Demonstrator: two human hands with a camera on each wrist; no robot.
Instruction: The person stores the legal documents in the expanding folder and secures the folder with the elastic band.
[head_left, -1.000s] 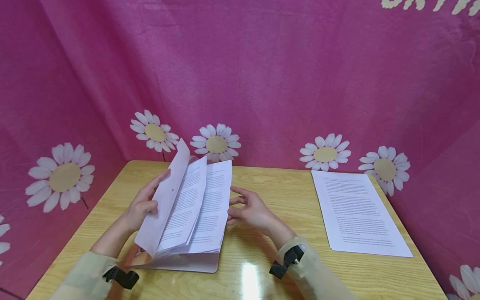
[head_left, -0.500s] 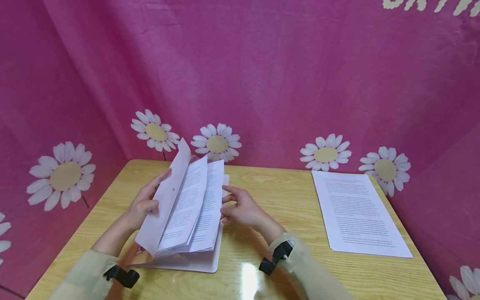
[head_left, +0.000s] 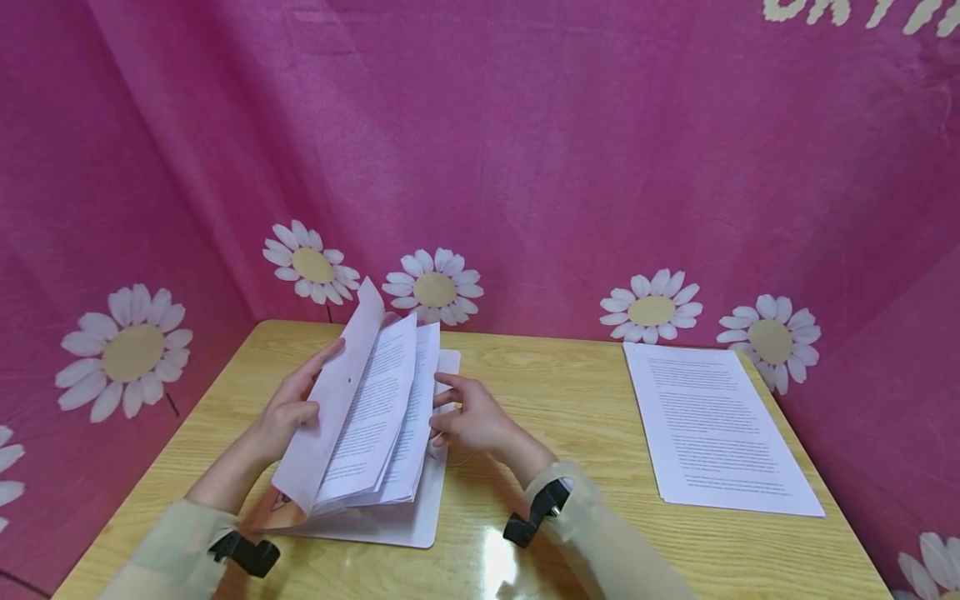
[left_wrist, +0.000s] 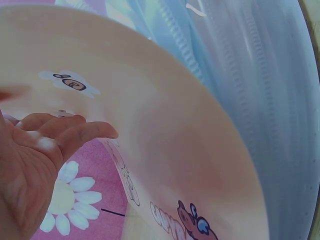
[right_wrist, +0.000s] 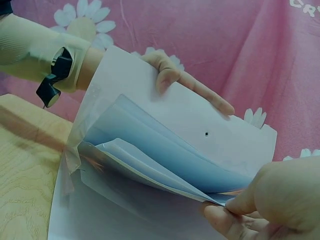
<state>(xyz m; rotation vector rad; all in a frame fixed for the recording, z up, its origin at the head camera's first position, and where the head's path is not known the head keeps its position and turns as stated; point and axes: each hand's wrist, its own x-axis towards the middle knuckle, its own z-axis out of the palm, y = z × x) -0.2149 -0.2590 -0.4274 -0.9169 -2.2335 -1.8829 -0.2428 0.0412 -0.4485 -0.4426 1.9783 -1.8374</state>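
Note:
A display folder (head_left: 375, 527) with a pale inner side lies on the table, its cover (head_left: 330, 408) lifted and bowed. My left hand (head_left: 288, 408) holds that cover by its edge, the thumb on the inner face. In the left wrist view, the peach outer side (left_wrist: 155, 100) carries cartoon figures, and clear sleeves (left_wrist: 260, 75) show beyond it. Printed pages (head_left: 367, 417) stand fanned in the folder. At their free edge is my right hand (head_left: 472, 417); in the right wrist view its thumb and fingers (right_wrist: 245, 202) pinch the pages (right_wrist: 145, 165).
A stack of printed paper (head_left: 720, 425) lies at the right of the wooden table (head_left: 555, 383). A pink curtain (head_left: 525, 167) with daisies hangs behind the table and along its sides. Each wrist wears a black camera mount (head_left: 243, 554).
My right hand has moved left with the page edges, turning them toward the cover and baring more of the folder's back. My left hand and the cover have hardly moved.

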